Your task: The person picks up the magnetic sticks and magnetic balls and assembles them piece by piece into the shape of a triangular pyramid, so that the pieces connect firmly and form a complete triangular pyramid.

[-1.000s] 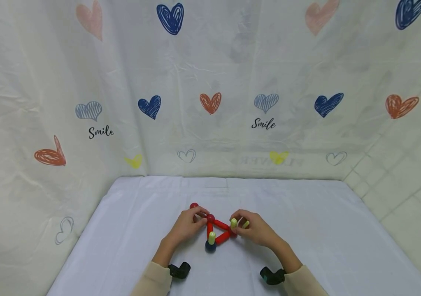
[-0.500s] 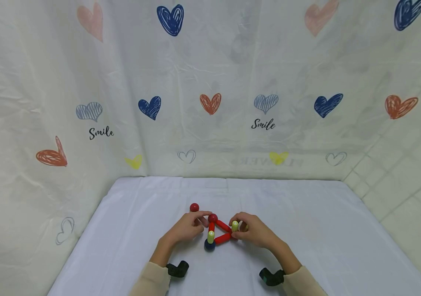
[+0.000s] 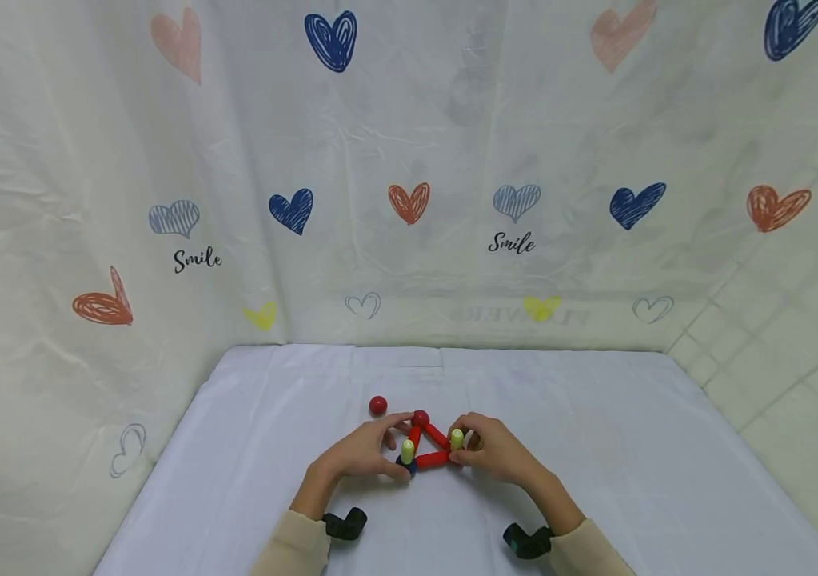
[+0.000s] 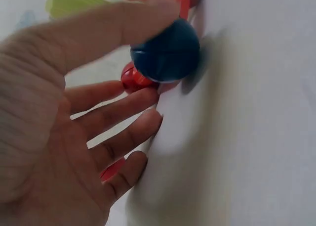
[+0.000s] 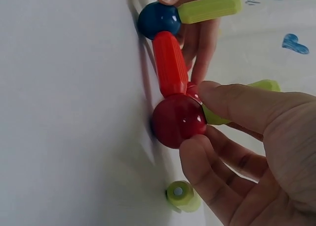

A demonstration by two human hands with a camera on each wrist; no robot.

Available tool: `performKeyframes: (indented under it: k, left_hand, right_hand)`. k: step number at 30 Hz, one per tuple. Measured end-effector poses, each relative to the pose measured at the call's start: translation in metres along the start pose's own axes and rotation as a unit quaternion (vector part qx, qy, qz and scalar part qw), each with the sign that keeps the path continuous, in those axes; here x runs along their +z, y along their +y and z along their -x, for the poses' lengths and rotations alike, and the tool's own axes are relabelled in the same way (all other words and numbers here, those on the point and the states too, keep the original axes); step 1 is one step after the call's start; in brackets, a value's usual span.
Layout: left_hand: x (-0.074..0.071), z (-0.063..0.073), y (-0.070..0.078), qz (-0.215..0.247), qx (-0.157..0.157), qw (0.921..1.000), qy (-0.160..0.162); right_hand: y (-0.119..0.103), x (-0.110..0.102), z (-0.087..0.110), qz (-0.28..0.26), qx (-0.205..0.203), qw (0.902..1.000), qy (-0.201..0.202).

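Observation:
A triangle of red magnetic rods [image 3: 432, 461] joins a blue ball [image 5: 159, 21], a far red ball [image 3: 420, 418] and a right-corner red ball [image 5: 177, 121]. Short yellow-green rods stand up from the blue ball [image 3: 407, 452] and the right corner. My left hand [image 3: 361, 452] spans the left side with fingers spread, its thumb on the blue ball and a fingertip at the far red ball. My right hand [image 3: 495, 448] pinches the right-corner ball and its yellow-green rod [image 3: 457, 439] between thumb and fingers, which partly hide them.
A loose red ball [image 3: 377, 405] lies behind my left hand. Beside my right fingers is another yellow-green rod [image 5: 181, 195], seen end-on; whether they touch it, I cannot tell. A white cloth [image 3: 596, 448] covers the table, and a heart-print sheet [image 3: 437, 264] hangs behind.
My left thumb has come down to the blue ball. The triangle has turned slightly, its blue corner shifting away from me. The loose red ball is now uncovered. My right hand keeps its pinch.

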State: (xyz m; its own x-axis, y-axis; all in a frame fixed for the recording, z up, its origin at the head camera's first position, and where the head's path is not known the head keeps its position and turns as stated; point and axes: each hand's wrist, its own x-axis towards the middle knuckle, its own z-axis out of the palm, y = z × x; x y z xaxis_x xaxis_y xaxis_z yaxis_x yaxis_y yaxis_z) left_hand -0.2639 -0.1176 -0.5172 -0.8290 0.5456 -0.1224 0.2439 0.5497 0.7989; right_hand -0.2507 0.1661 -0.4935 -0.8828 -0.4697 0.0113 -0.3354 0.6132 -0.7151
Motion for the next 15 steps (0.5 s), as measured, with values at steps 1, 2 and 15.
performKeyframes:
  k: [1, 2, 15]
  left_hand:
    - [0.0, 0.0, 0.0, 0.001, 0.001, 1.0, 0.005]
    - [0.0, -0.001, 0.0, 0.001, 0.003, 1.0, 0.008]
    - [0.0, -0.005, -0.004, -0.015, 0.006, 0.999, 0.041]
  right_hand:
    - [0.0, -0.001, 0.001, -0.001, 0.0, 1.0, -0.004]
    - [0.001, -0.002, 0.001, -0.004, -0.002, 1.0, -0.008]
    - [0.015, -0.017, 0.001, 0.008, 0.083, 0.9945, 0.063]
